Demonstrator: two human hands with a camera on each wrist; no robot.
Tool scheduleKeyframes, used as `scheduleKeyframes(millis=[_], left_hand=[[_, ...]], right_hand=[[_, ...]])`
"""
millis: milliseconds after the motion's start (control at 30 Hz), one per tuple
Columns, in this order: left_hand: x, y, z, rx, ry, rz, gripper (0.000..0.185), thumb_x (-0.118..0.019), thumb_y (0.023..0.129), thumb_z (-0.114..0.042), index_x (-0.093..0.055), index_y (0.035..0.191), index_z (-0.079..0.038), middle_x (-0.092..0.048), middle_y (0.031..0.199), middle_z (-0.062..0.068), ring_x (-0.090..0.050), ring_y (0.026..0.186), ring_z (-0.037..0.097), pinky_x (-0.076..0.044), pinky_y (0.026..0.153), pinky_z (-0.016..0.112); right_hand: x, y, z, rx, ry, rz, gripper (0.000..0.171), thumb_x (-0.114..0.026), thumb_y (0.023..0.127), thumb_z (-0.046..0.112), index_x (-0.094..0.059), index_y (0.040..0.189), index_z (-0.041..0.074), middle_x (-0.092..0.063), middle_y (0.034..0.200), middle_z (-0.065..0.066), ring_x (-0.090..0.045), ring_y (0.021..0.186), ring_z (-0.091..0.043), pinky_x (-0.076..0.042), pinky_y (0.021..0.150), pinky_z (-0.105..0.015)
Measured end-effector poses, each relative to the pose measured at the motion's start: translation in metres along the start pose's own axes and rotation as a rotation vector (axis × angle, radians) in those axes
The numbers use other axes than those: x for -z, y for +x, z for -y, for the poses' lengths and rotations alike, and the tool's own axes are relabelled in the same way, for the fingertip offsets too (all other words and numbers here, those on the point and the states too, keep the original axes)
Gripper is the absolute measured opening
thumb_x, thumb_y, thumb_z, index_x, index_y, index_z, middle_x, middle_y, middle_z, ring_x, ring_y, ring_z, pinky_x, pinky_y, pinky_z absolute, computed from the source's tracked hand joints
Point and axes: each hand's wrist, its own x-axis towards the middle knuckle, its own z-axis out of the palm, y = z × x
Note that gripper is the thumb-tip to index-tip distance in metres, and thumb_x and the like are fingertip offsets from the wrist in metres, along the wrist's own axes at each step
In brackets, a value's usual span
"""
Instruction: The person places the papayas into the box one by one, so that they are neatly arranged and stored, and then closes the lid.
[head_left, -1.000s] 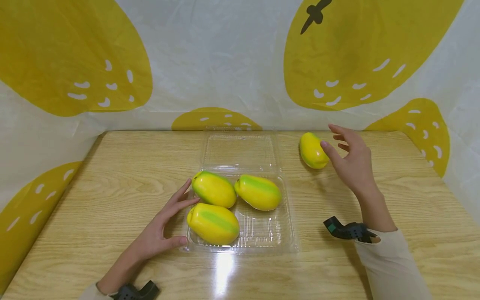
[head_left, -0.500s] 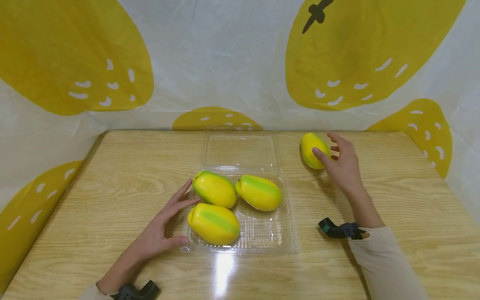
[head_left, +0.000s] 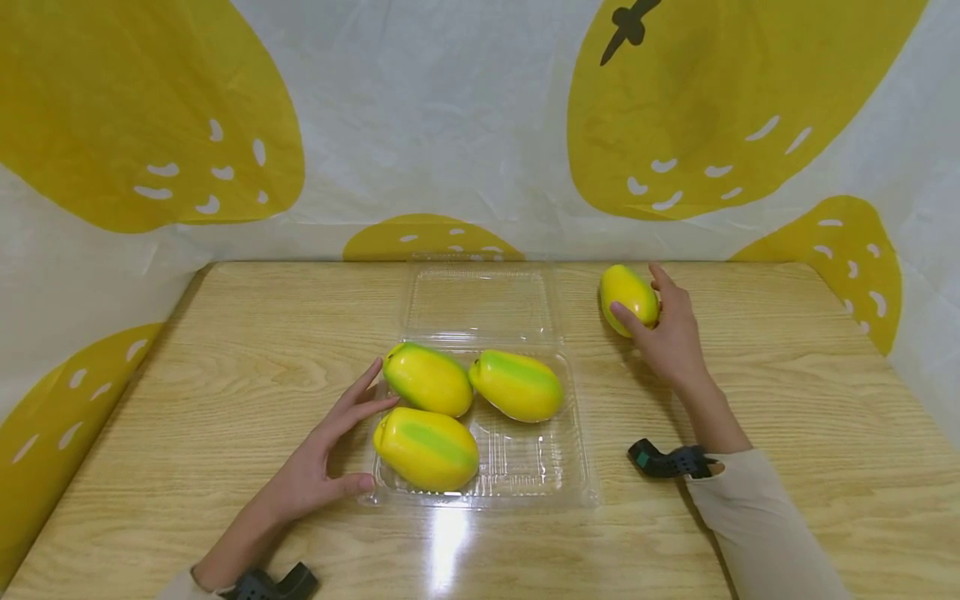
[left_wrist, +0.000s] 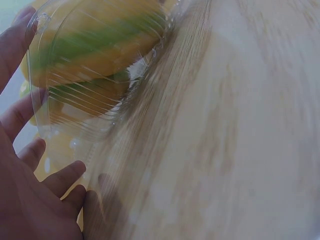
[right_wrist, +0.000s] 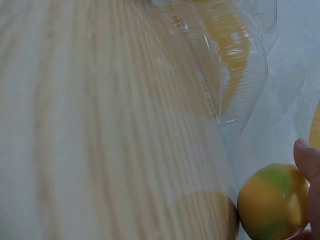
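Loose mango (head_left: pixel 630 298) lies on the tabletop (head_left: pixel 787 375) at the far right, well apart from the tray (head_left: pixel 525 467) and just right of the open lid (head_left: pixel 480 300). Right hand (head_left: pixel 670 332) wraps it: thumb on the near-left side, fingers curled over the far-right side, mango touching the wood as far as the head view shows. In the right wrist view the same mango (right_wrist: pixel 272 200) sits low right with a fingertip (right_wrist: pixel 306 160) against its upper edge; the picture is blurred, so the contact of the other fingers cannot be told there.

Left hand (head_left: pixel 318 467) rests flat on the tabletop at the tray's left edge, fingers spread and straight, thumb tip touching the tray's front-left corner, index finger reaching toward the rear-left mango (head_left: pixel 427 379). It grips nothing. Left wrist view shows the fingers (left_wrist: pixel 30 150) lying against the tray wall (left_wrist: pixel 75 120), yellow-green fruit behind the clear plastic.

Tray is clear plastic, hinged lid laid open flat behind it. Three mangoes inside: rear-left one, a rear-right mango (head_left: pixel 517 385) touching it, and a front-left mango (head_left: pixel 426 448) just below both. Front-right part of the tray is bare.

Black wrist cameras (head_left: pixel 667 461) show on both forearms. Beige sleeve (head_left: pixel 757 525) on the right arm. White backdrop (head_left: pixel 450 125) with big yellow fruit prints stands behind and at both sides.
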Motion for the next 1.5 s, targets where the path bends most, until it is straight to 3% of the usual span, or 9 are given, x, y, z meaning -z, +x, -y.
scheduleKeyframes(millis=[167,300,400,600,733,1000,1500], left_hand=[[0.0,0.0,-0.001,0.001,-0.001,0.0,0.065,-0.066,0.078,-0.029,-0.041,0.129,0.003,-0.006,0.144,0.026,-0.01,0.129,0.044,-0.01,0.099,0.055],[0.0,0.0,-0.001,0.0,-0.008,0.0,0.065,-0.066,0.078,-0.03,-0.041,0.128,0.003,-0.006,0.144,0.026,-0.008,0.129,0.044,-0.009,0.095,0.063],[0.001,0.001,-0.001,0.001,-0.011,0.0,0.065,-0.067,0.078,-0.029,-0.041,0.128,0.004,-0.006,0.144,0.026,-0.008,0.129,0.044,-0.008,0.089,0.07],[0.001,0.001,-0.002,0.002,-0.004,0.0,0.065,-0.067,0.078,-0.028,-0.041,0.128,0.004,-0.007,0.144,0.026,-0.01,0.129,0.045,-0.01,0.093,0.065],[0.001,0.001,-0.002,0.005,-0.008,0.0,0.065,-0.067,0.077,-0.027,-0.042,0.128,0.003,-0.006,0.144,0.026,-0.009,0.129,0.045,-0.008,0.091,0.068],[0.002,0.002,-0.003,0.013,-0.015,0.003,0.064,-0.067,0.078,-0.027,-0.042,0.128,0.003,-0.006,0.144,0.026,-0.009,0.129,0.044,-0.007,0.086,0.072],[0.002,0.002,-0.003,0.005,-0.007,-0.001,0.064,-0.066,0.078,-0.029,-0.042,0.128,0.003,-0.007,0.144,0.026,-0.009,0.129,0.044,-0.008,0.087,0.071]], right_hand=[[0.0,0.0,0.001,0.002,-0.018,0.007,0.07,-0.058,0.083,0.041,-0.027,0.14,0.014,-0.035,0.129,-0.019,-0.037,0.106,-0.033,-0.031,0.082,-0.049],[0.003,0.001,0.004,-0.021,-0.05,0.008,0.065,-0.058,0.083,0.042,-0.036,0.135,0.01,-0.04,0.124,-0.02,-0.039,0.104,-0.035,-0.031,0.08,-0.05],[0.008,0.0,0.006,-0.052,-0.065,0.029,0.068,-0.058,0.082,0.045,-0.034,0.135,0.009,-0.04,0.125,-0.022,-0.039,0.106,-0.037,-0.033,0.081,-0.051],[0.015,-0.001,0.004,-0.116,-0.046,0.103,0.074,-0.055,0.081,0.05,-0.027,0.138,0.011,-0.035,0.134,-0.018,-0.038,0.112,-0.035,-0.036,0.084,-0.053],[0.016,-0.001,0.004,-0.116,-0.056,0.116,0.075,-0.055,0.081,0.051,-0.027,0.138,0.011,-0.035,0.134,-0.018,-0.039,0.112,-0.035,-0.037,0.084,-0.053],[0.022,-0.002,0.008,-0.133,-0.081,0.123,0.075,-0.057,0.079,0.052,-0.029,0.138,0.015,-0.037,0.133,-0.017,-0.046,0.097,-0.032,-0.04,0.074,-0.043],[0.034,-0.002,0.011,-0.072,-0.046,0.13,0.069,-0.064,0.079,0.039,-0.033,0.137,0.019,-0.041,0.128,-0.014,-0.052,0.092,-0.032,-0.044,0.064,-0.034]])
